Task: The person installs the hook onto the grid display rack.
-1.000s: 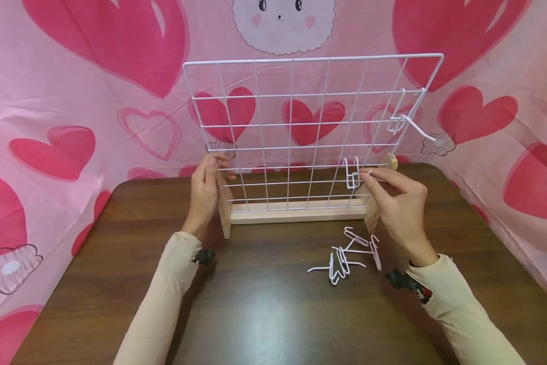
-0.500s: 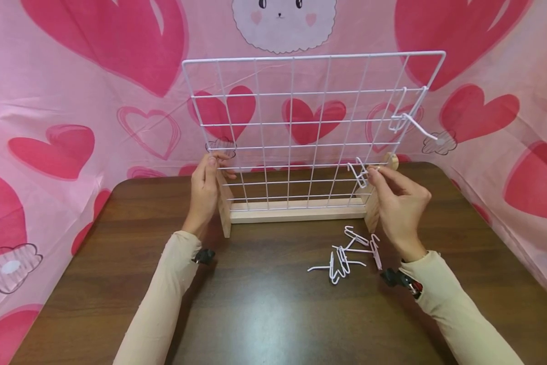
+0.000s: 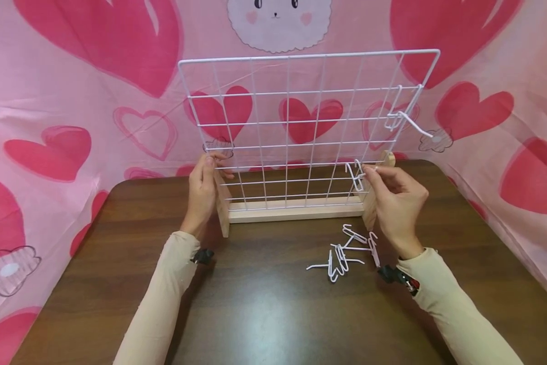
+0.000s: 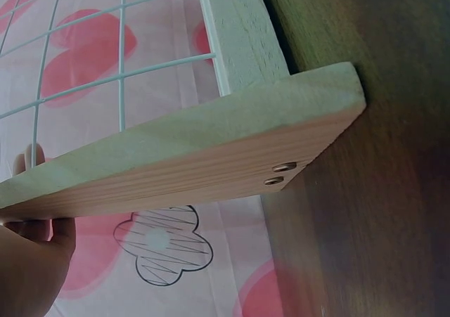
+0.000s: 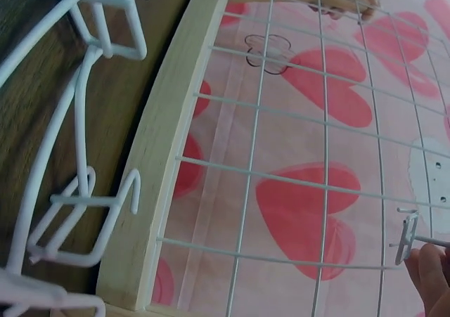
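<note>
A white wire grid (image 3: 287,122) stands in a wooden base (image 3: 296,210). My left hand (image 3: 202,190) grips the top of the base's left side piece (image 4: 183,148), thumb in front and fingers behind. Thumb and fingertips of my right hand (image 3: 398,203) pinch the stem of a white wire hook (image 3: 356,177), whose bent ends are near a grid wire at the lower right; whether they touch it I cannot tell. In the right wrist view, the hook's frame (image 5: 406,240) stands edge-on beside the grid. Another white hook (image 3: 414,124) hangs at the grid's upper right.
Several loose white hooks (image 3: 341,253) lie tangled on the brown table (image 3: 255,304), in front of the base's right end. A pink cloth with hearts (image 3: 136,126) hangs behind the table.
The hook in my right hand has shifted slightly right and turned from facing front to a slant. My left hand keeps its grip on the base. The loose hooks have not moved.
</note>
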{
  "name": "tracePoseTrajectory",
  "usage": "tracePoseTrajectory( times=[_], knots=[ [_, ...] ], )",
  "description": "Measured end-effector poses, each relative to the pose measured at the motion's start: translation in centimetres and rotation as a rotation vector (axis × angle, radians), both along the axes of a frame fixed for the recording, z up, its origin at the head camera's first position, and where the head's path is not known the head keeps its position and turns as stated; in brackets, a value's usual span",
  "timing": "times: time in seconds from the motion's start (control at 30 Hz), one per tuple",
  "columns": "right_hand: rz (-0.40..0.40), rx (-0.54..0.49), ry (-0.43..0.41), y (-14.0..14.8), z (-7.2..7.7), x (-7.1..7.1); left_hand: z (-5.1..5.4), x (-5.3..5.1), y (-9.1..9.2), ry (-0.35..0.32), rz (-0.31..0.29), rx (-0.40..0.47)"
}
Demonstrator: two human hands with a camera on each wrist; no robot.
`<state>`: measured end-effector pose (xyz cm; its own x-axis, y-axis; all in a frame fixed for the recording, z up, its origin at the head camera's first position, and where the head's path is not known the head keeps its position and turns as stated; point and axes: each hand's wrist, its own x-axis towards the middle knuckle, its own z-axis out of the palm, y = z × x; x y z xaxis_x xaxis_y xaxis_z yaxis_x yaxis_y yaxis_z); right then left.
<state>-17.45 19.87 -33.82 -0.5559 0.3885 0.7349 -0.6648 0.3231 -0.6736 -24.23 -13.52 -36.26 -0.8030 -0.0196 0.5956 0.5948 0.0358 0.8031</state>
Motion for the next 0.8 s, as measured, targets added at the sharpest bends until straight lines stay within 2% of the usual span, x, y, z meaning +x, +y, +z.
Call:
tracePoseTrajectory(
  times=[0.13,0.27,0.43,0.6,0.7,0.8],
  knots=[
    [-0.009,-0.008,0.034,-0.5,0.0,-0.2,0.7,0.6,0.3,-0.011,-0.020,0.003],
    [-0.035,-0.047,0.059,-0.7,-0.4,-1.4,0.7,0.7,0.2,0.003,-0.020,0.000],
    [-0.075,-0.112,0.048,-0.4,-1.3,-3.0,0.8,0.6,0.2,0.015,-0.013,0.005],
    [-0.123,-0.117,0.023,-0.1,-1.9,-3.3,0.9,0.7,0.4,0.018,-0.020,0.011],
    [-0.130,-0.110,0.028,-0.1,-1.9,-3.3,0.8,0.7,0.4,0.013,-0.015,0.013],
    [-0.133,-0.099,0.044,-0.5,-1.6,-3.5,-0.2,-0.1,-0.1,0.020,-0.007,0.014]
  ],
)
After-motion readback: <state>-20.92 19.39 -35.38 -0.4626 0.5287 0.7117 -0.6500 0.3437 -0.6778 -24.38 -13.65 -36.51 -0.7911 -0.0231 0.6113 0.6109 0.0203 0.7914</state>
